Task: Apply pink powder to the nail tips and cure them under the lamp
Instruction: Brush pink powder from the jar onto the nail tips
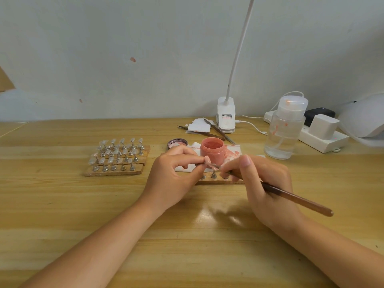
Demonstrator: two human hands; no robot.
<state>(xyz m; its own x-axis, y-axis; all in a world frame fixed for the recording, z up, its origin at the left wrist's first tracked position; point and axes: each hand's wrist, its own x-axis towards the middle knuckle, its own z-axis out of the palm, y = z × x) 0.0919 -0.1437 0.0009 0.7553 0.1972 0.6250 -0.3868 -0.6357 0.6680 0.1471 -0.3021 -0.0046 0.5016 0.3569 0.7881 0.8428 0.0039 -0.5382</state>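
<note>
My left hand (173, 175) pinches a small stand with a pink nail tip (207, 160) just in front of the open jar of pink powder (212, 150). My right hand (264, 183) grips a brown-handled brush (295, 199), whose tip touches that nail tip. Beneath my fingers lies a wooden strip (220, 180) with metal stands; one stand (213, 175) shows between my hands. The white curing lamp (362, 119) sits at the far right edge.
Wooden strips with several clear nail tips on stands (118, 156) lie at the left. The jar lid (177, 143) and a stained tissue (232, 152) flank the jar. A clear pump bottle (283, 129), power strip (324, 138), clip lamp (226, 115) and tweezers (216, 129) stand behind.
</note>
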